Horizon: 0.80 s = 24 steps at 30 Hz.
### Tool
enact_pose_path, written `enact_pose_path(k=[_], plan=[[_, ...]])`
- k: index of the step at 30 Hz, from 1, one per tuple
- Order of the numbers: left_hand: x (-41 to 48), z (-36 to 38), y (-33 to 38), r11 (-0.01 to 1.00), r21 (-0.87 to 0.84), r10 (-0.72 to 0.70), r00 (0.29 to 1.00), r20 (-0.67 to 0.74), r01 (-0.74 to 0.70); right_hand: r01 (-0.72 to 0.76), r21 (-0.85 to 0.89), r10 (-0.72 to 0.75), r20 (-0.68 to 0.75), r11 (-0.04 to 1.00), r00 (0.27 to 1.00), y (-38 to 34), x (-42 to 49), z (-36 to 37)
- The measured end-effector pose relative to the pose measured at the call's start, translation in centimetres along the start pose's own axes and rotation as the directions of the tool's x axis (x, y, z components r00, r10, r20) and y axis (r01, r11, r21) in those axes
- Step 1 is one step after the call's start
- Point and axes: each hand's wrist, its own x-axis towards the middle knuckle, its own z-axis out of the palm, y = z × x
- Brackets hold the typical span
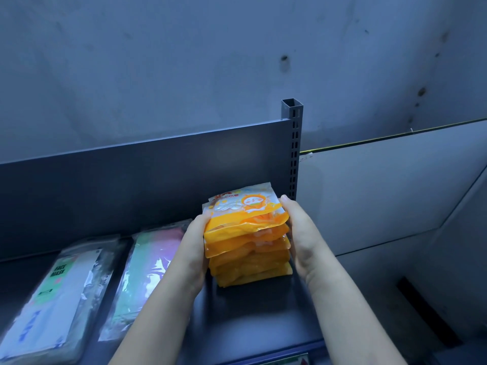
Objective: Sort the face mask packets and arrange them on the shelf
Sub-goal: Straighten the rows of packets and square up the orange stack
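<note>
While both hands hold it from opposite sides, the stack of orange face mask packets (247, 241) stands at the right end of the dark shelf (258, 312), in front of the back panel (158, 175) and just left of the slotted upright post (295, 143). I have the left hand (193, 241) flat against the stack's left flank and the right hand (303, 233) flat against its right flank. The fingers are mostly straight and point away from me, so the packets are squeezed between the palms and neither hand wraps round them. The stack lies dead ahead between the two hands, and neither is the nearer. Its bottom packet looks to be down on the shelf, though I cannot tell whether the weight is fully released. The pile rises upright but ragged: the upper packets sit a little left of the lower ones, with their near edges facing me. To the left, just beside the left forearm, lies a pastel green-and-pink mask packet (150, 264). Further left lies a white packet printed FACE MASK (60, 291). Both lie flat with their long axes running front to back. I judge the next move to be squaring the orange pile inward from both sides before letting go, and the risk there is the slippery top packets sliding off.
</note>
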Motion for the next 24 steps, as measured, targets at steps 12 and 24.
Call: enact_pose_path(k=[12,24], plan=[[-0.18,0.26,-0.22,0.999,-0.028,-0.036,0.999,-0.016,0.035,-0.021,0.044,0.022,-0.027,0.999,0.999,0.89,0.20,-0.21],[-0.12,0.35,-0.36,1.000,-0.015,-0.016,0.998,-0.062,0.015,0.083,0.048,-0.086,0.070,0.995,0.994,0.72,0.34,-0.21]])
